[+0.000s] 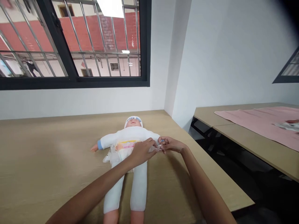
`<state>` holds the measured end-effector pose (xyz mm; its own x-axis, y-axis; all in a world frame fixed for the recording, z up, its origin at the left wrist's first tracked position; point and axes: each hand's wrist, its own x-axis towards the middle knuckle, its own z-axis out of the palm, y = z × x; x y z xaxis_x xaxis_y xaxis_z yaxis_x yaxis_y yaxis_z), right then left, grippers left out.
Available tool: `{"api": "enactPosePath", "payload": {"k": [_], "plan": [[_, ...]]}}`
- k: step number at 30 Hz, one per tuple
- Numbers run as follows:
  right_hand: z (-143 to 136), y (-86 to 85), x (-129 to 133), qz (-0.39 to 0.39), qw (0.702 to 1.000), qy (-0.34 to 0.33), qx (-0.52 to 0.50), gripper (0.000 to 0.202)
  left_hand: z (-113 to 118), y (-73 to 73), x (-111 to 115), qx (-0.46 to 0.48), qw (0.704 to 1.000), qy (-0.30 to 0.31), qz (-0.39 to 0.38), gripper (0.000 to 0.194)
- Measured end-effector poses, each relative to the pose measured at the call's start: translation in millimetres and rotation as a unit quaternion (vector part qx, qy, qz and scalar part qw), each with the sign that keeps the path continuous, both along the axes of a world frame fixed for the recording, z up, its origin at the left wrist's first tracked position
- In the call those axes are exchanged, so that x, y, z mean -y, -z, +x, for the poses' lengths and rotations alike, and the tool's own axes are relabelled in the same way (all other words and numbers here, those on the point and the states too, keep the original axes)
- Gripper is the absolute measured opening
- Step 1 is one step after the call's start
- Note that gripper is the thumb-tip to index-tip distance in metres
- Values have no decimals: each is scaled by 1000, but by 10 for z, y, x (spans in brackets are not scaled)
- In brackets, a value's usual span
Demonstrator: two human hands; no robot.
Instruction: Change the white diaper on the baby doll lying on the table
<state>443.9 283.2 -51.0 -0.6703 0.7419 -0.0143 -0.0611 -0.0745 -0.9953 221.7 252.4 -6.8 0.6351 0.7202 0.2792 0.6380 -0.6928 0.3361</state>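
Observation:
A baby doll (137,183) in white clothes and a white cap lies on its back on the wooden table (58,155), head toward the wall. Around its hips sits a diaper (126,152) with a yellow and pink printed front; one white side tab spreads out at the doll's left-hand edge in view. My left hand (143,151) reaches across the doll's waist, its fingers closed on the diaper's other white side tab (157,148). From the right, my right hand (170,144) pinches the outer end of that same tab, close to the doll's blue cuff.
Beyond the table stands a white wall (158,96) with a barred, dark-framed window (105,81). To the right, past a dark gap, another table (247,140) bears a pink cloth (252,121). Part of a person's hand (291,121) shows there over something white.

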Motion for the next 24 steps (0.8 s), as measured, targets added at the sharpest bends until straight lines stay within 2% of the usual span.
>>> {"api": "enactPosePath", "payload": {"k": [5,9,15,19,24], "plan": [[-44,18,-21,6,1000,-14,-10,31,3,-25,26,1,1000,18,-15,19],[-81,31,-23,5,1000,-20,-21,33,13,11,18,11,1000,19,-14,18],[-15,27,8,-18,1000,12,-15,35,5,63,-13,38,999,34,-9,16],[29,99,-7,-44,999,24,-19,37,14,37,11,21,1000,-2,-10,13],[14,187,-42,-39,998,2,-48,35,58,17,59,-3,1000,-24,-5,11]]}}
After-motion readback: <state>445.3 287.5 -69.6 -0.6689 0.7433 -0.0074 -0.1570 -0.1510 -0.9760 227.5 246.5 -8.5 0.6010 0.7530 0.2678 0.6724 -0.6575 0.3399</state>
